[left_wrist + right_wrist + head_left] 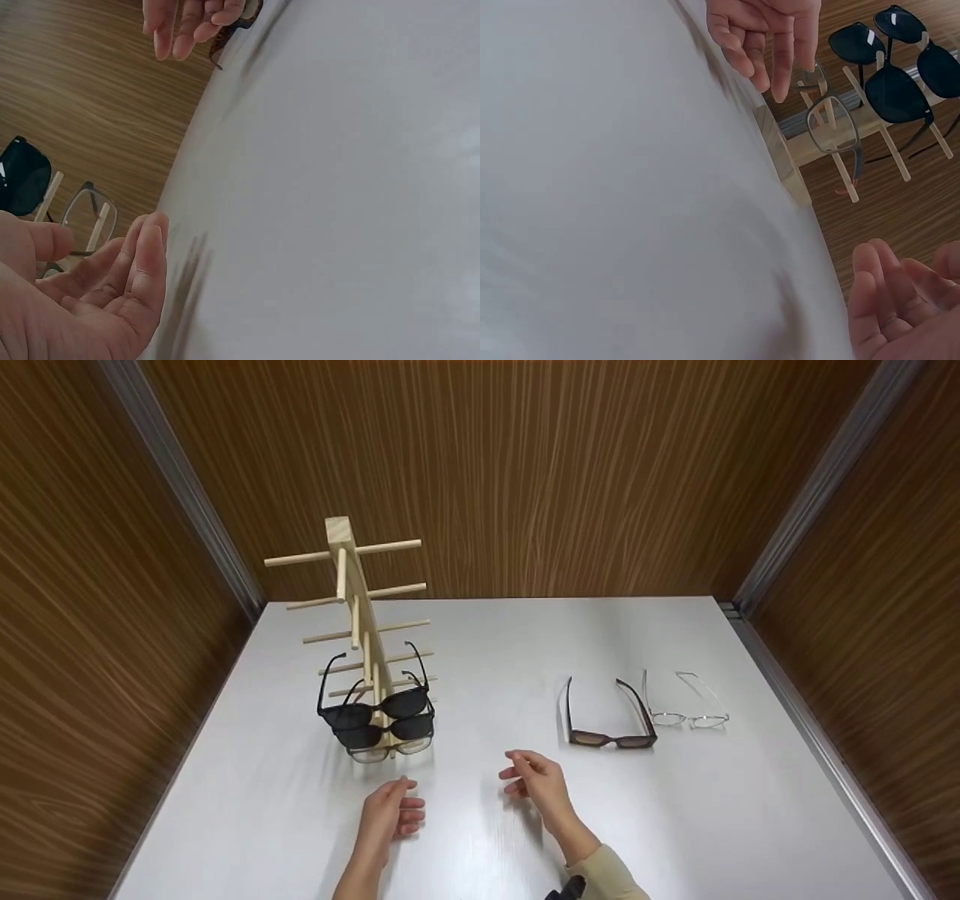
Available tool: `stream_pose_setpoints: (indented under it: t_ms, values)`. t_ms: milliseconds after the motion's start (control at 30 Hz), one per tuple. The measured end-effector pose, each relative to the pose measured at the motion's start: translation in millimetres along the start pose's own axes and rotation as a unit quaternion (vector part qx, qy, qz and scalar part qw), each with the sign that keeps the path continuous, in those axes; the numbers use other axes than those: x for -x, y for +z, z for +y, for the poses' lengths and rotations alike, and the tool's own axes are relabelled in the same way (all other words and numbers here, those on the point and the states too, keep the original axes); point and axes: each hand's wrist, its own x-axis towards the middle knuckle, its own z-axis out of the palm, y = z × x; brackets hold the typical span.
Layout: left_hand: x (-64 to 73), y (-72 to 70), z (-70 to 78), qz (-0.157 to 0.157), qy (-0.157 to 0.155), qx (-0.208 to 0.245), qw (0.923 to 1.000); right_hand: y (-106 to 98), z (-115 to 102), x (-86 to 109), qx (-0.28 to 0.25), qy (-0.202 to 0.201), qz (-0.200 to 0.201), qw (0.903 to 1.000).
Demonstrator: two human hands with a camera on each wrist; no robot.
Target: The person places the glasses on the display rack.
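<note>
My left hand (386, 816) hovers with loosely bent fingers in front of a wooden glasses rack (365, 619), holding nothing. To its right, my right hand (541, 787) is also bare, its fingers relaxed and apart from any object. On the rack's lower pegs hang black sunglasses (405, 703), a second pair of dark sunglasses (412, 727) below them, and clear-lens glasses (369, 755) lowest. Brown-lens sunglasses (613, 741) lie on the table with temples spread, right of my right hand. Beyond them sit thin silver-rimmed glasses (688, 720), temples unfolded too.
The rack's upper pegs (388, 547) stick out to both sides. The white table (480, 660) is bounded by wood-grain panels (510, 472) at the back and both sides, with metal rails (825, 757) along the edges.
</note>
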Motion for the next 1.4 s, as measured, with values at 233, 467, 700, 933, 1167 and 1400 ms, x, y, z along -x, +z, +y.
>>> stream_pose_setpoints:
  t_ms: [233,467,700,933,1167,1400]
  values:
    - [-1.6,14.3,-1.9,-0.021,-0.001,0.006,0.9998,-9.4,3.6,4.3,-0.009,-0.004,0.013,0.9999]
    - [-1.7,29.8,-1.2,-0.045,0.014,0.003,0.9989,-21.4,6.7,6.9,-0.037,0.016,0.028,0.9988]
    - [-2.1,45.6,-0.9,-0.064,0.021,-0.001,0.9977,-34.1,11.9,9.8,-0.044,0.042,0.055,0.9966]
    - [-2.8,62.6,-2.6,-0.082,0.028,-0.003,0.9963,-53.0,17.9,11.7,-0.043,0.072,0.084,0.993]
    - [-1.1,79.5,-0.3,-0.104,0.041,-0.005,0.9937,-68.6,17.2,15.1,-0.048,0.08,0.123,0.988]
    - [-0.4,97.8,1.6,-0.117,0.069,-0.003,0.9907,-84.0,15.3,19.6,-0.055,0.081,0.15,0.9838]
